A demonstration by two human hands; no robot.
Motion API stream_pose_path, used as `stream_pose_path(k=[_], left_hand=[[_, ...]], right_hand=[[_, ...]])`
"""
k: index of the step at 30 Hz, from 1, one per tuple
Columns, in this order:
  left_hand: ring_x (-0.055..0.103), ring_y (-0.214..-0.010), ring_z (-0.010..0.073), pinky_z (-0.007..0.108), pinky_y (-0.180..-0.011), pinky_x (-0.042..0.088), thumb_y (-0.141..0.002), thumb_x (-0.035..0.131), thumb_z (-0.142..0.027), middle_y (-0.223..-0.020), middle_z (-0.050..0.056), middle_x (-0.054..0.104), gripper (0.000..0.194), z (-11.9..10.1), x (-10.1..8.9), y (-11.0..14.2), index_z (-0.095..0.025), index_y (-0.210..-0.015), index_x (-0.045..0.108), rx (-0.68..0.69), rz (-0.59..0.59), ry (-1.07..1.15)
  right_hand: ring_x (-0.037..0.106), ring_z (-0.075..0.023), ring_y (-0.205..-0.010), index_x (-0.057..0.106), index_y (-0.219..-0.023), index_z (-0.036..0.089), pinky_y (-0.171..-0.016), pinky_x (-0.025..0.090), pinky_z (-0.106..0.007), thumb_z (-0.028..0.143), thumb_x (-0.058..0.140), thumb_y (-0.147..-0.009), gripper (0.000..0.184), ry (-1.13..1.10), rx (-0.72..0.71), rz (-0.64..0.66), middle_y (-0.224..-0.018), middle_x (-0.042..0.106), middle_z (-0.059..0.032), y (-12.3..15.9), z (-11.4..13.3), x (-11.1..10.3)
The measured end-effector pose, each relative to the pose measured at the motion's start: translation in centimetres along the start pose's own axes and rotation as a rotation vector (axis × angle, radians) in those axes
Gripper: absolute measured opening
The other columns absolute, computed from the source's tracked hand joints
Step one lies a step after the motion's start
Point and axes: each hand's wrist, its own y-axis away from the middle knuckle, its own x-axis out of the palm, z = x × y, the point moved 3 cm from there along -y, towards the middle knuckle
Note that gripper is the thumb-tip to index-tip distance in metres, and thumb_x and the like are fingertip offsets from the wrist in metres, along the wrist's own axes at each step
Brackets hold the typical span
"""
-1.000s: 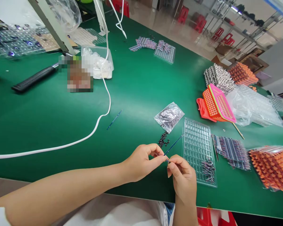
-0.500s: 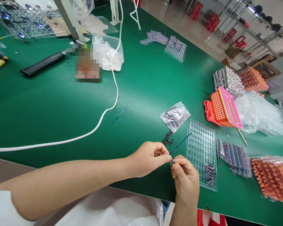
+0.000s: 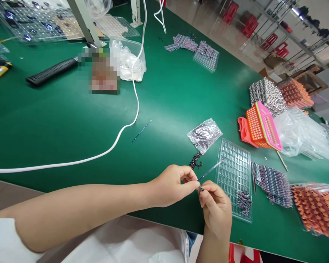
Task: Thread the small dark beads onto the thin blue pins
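Observation:
My left hand (image 3: 175,185) pinches a thin blue strip (image 3: 209,170) between thumb and fingers. The strip slants up to the right, its far end over a clear compartment tray (image 3: 231,160). My right hand (image 3: 217,204) is closed at the fingertips on a small dark piece (image 3: 201,189) at the strip's near end; its kind is too small to make out. Beyond my hands lie loose black beads (image 3: 195,160) and a clear plastic bag (image 3: 205,135) with dark, shiny contents. Small dark pieces (image 3: 244,204) are heaped in the tray's near right corner. Another blue strip (image 3: 142,131) rests on the green table.
A white cable (image 3: 109,151) crosses the table on the left. To the right are rows of patterned strips (image 3: 272,185), orange packs (image 3: 318,210) and a pink-and-orange basket (image 3: 263,126). Further back lie a black-handled tool (image 3: 52,71) and a plastic tub (image 3: 141,71).
The held strip has turned slightly, its far end a little lower and its face now paler. Both hands keep nearly the same place and grip. The camera view has shifted slightly.

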Motion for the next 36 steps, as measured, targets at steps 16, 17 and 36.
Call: stream_pose_path(k=[16,17,36], left_hand=[[0.069,-0.076,0.0193,0.029,-0.072,0.052,-0.082,0.060,-0.025,-0.075,0.004,0.072,0.010,0.33,0.38,0.09,-0.016,-0.077,0.060,-0.079,0.133,0.128],[0.069,-0.075,0.0192,0.029,-0.071,0.052,-0.082,0.061,-0.025,-0.074,0.004,0.072,0.010,0.33,0.40,0.06,-0.016,-0.077,0.060,-0.079,0.129,0.129],[0.070,-0.075,0.0205,0.030,-0.071,0.054,-0.082,0.058,-0.027,-0.075,0.005,0.074,0.011,0.55,0.53,0.06,-0.017,-0.076,0.058,-0.059,0.101,0.060]], right_hand=[[0.062,-0.0136,-0.066,0.074,-0.085,0.023,-0.050,0.048,-0.021,0.023,0.075,-0.083,0.003,-0.181,0.110,0.123,-0.076,0.062,-0.0013,0.03,-0.09,-0.06],[0.062,-0.0135,-0.066,0.074,-0.086,0.023,-0.051,0.048,-0.022,0.023,0.074,-0.083,0.003,-0.177,0.105,0.122,-0.076,0.062,-0.0013,0.05,-0.11,-0.07],[0.062,-0.0117,-0.066,0.073,-0.088,0.024,-0.056,0.049,-0.023,0.019,0.071,-0.086,0.005,-0.145,0.084,0.158,-0.080,0.063,-0.0003,-0.06,-0.15,0.00]])
